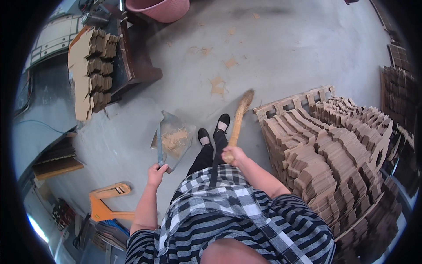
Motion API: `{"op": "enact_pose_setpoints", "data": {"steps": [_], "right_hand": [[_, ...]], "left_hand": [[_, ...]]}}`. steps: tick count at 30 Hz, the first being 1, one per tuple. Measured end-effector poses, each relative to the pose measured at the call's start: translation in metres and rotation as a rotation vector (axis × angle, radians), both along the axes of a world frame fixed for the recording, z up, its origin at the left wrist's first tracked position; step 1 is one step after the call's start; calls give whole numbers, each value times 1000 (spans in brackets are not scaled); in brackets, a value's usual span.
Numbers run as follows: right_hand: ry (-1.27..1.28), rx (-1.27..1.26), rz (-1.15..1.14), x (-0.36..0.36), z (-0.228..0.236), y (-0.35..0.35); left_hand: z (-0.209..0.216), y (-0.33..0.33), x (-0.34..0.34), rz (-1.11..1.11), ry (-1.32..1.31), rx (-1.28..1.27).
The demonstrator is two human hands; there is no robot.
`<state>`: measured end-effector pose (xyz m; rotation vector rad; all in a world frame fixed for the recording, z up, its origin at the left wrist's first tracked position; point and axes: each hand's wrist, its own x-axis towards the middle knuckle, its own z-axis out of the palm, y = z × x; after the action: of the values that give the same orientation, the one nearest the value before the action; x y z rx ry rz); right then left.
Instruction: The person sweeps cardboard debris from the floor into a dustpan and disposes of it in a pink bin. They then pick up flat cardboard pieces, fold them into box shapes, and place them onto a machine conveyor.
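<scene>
My left hand [157, 174] is closed round the handle of a grey metal dustpan [161, 143]. Brown cardboard scraps [175, 140] lie in the pan, left of my feet. In my right hand [233, 155] is the handle of a straw broom [239, 119], which points away from me to the right of my shoes. The broom's bristle end is near the floor; whether it touches cannot be made out. Farther ahead, loose cardboard pieces [217, 86] are scattered on the grey floor.
To my right, a wooden pallet [292, 99] carries tall stacks of cut cardboard [316, 145]. More cardboard [90, 75] is stacked by a dark table at the far left. A pink tub [165, 12] stands ahead, and an orange pallet jack [100, 207] sits at the near left.
</scene>
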<state>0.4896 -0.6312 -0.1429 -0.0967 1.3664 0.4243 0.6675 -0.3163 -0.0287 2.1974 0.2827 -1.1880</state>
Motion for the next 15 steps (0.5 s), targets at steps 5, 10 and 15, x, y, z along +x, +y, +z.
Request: {"op": "enact_pose_setpoints", "data": {"steps": [5,10,15], "right_hand": [[-87,-6,-136,74,4,16],[-229,-137,-29,26,34,-13],[-152,-184,777,-52,64,-97]], "left_hand": [[10,23,-13,68,-7,3],[1,52,-26,73,6,25],[8,50,-42,164,-29,-23]]}}
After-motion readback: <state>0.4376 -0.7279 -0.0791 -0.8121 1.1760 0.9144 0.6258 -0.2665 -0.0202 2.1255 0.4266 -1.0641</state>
